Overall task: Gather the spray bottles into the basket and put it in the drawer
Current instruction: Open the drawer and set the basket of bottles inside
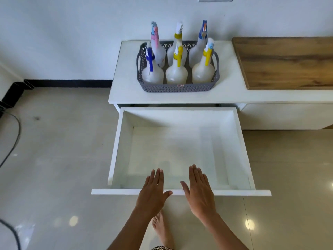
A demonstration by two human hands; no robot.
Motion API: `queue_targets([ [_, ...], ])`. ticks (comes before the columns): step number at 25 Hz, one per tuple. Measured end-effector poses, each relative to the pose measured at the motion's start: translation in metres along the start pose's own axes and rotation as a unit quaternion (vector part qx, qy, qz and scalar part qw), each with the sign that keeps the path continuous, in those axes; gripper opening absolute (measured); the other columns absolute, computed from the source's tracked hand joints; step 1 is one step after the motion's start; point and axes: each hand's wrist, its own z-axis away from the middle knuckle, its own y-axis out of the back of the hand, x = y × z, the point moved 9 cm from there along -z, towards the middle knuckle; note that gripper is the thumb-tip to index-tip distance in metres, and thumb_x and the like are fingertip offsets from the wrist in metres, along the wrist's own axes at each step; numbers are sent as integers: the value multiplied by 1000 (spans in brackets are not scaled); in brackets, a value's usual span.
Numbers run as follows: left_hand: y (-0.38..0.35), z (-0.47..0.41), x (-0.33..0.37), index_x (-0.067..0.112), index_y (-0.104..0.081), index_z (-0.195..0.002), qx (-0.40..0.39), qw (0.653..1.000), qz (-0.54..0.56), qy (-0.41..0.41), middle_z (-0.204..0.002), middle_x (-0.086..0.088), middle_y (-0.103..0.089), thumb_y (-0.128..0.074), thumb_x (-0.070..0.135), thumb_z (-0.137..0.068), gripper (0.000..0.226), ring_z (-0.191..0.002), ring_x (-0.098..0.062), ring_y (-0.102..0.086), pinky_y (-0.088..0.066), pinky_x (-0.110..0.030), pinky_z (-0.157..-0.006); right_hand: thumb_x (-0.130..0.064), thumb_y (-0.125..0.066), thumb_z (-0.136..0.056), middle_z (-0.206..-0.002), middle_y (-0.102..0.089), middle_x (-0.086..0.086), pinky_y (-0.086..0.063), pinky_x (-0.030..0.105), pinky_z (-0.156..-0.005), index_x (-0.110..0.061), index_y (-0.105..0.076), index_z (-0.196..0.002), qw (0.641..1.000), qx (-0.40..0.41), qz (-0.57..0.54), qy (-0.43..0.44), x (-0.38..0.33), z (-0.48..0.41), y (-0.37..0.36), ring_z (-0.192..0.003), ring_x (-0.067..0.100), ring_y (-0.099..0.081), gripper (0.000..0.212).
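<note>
— Any room inside the drawer [180,150]?
— Its whole floor lies bare, open from above.
— And around the basket [177,86]?
— Desk [228,94] surface is free on each side; both handles are reachable. Six upright spray bottles [176,69] crowd its inside.

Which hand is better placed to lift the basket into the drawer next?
Neither alone. Left hand and right hand both hover open over the open drawer's front edge, about equally far from the grey basket. It has a handle on each side, so probably one hand per handle.
</note>
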Motion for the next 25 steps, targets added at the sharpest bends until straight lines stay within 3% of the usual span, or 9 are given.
queue_targets([
  [3, 59, -27, -16, 5, 8, -143, 44, 997, 57, 24, -157, -11, 5, -32, 47, -94, 76, -145, -23, 7, 0, -31, -117, -42, -28, -98, -157, -11, 9, -4, 27, -118, -8, -13, -146, 998, 51, -31, -10, -8, -47, 52, -146, 21, -10, 61],
  [7, 170, -83, -35, 5, 3, -144, 135, 979, 144, 46, -157, -11, 1, -35, 42, -94, 72, -145, -22, 2, -5, -32, -117, -37, -36, -97, -156, -15, 12, -13, 31, -118, -6, -19, -145, 988, 128, -81, -25, -10, -124, 134, -145, 23, -14, 60],
  [11, 246, -136, -53, 7, -1, -145, 184, 959, 200, 74, -158, -8, -2, -34, 37, -96, 67, -145, -19, 0, -11, -34, -116, -30, -36, -98, -156, -19, 10, -21, 34, -115, -8, -19, -145, 952, 200, -211, -98, 15, -199, 193, -144, 21, -17, 55],
  [15, 292, -194, -66, 3, -9, -144, 204, 930, 279, 123, -156, -14, -13, -31, 31, -98, 58, -144, -26, -12, -15, -36, -115, -20, -33, -100, -138, -45, 23, -32, 30, -101, 0, -41, -131, 903, 263, -309, -141, 51, -276, 235, -130, 36, -40, 38],
  [17, 308, -215, -69, 5, -26, -137, 210, 913, 320, 143, -150, -19, -26, -31, 27, -98, 45, -137, -31, -27, -28, -38, -107, -22, -33, -100, -117, -58, 23, -35, 24, -79, -2, -51, -114, 884, 260, -358, -151, 69, -309, 244, -110, 38, -53, 31],
  [18, 313, -228, -71, 12, -38, -125, 211, 906, 336, 150, -145, -22, -34, -32, 24, -98, 30, -131, -34, -36, -34, -37, -97, -25, -33, -100, -114, -60, 20, -35, 22, -77, -4, -53, -113, 875, 245, -383, -164, 77, -326, 245, -105, 33, -55, 32],
  [20, 320, -248, -79, 22, -45, -102, 204, 893, 361, 175, -132, -26, -46, -34, 16, -97, 13, -118, -37, -46, -35, -34, -83, -28, -33, -99, -114, -60, 14, -40, 28, -82, -9, -54, -118, 868, 204, -414, -183, 90, -355, 242, -100, 24, -54, 34],
  [23, 322, -273, -94, 8, -46, -101, 203, 873, 406, 180, -110, -22, -53, -39, 7, -95, 9, -103, -33, -50, -41, -42, -86, -24, -33, -100, -112, -59, 14, -40, 31, -81, -5, -51, -120, 894, 154, -387, -164, 94, -386, 241, -102, 26, -54, 33],
  [25, 324, -280, -99, 4, -52, -102, 208, 865, 413, 193, -108, -22, -56, -42, 5, -93, 13, -99, -33, -51, -40, -39, -80, -19, -35, -99, -124, -58, 18, -39, 29, -84, -2, -47, -125, 915, 145, -337, -170, 100, -397, 239, -115, 33, -52, 33],
])
